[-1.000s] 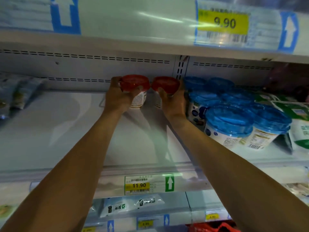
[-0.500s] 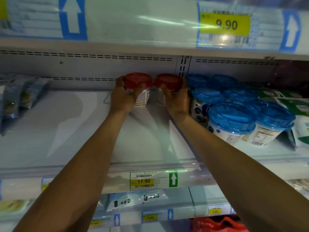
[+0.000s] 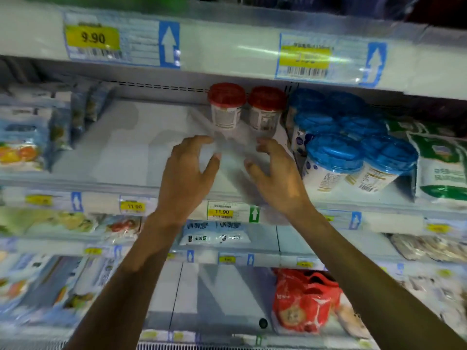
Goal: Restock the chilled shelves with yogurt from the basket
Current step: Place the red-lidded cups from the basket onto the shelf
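At the left end of the white chilled shelf (image 3: 121,152) stand clear plastic packets of food (image 3: 27,137), well apart from everything else. The left hand (image 3: 187,173) hovers above the shelf's front half near its middle, its grip released: fingers spread and only loosely bent, thumb out to the right, holding nothing. Beyond its fingertips, at the shelf's back edge against the slotted rear wall, a white yogurt tub with a red lid (image 3: 226,107) stands upright, clear of the hand. Just beside it on the right stands a second red-lidded white yogurt tub (image 3: 265,111), also upright, the two lids almost meeting. The right hand (image 3: 275,178) mirrors the left, its grip likewise slack and empty, with the fingertips short of that second tub. To the right, a cluster of white tubs with blue lids (image 3: 333,157) fills the shelf from back edge to front edge, close beside the right hand, and green-and-white pouches (image 3: 439,170) stand at the right end.
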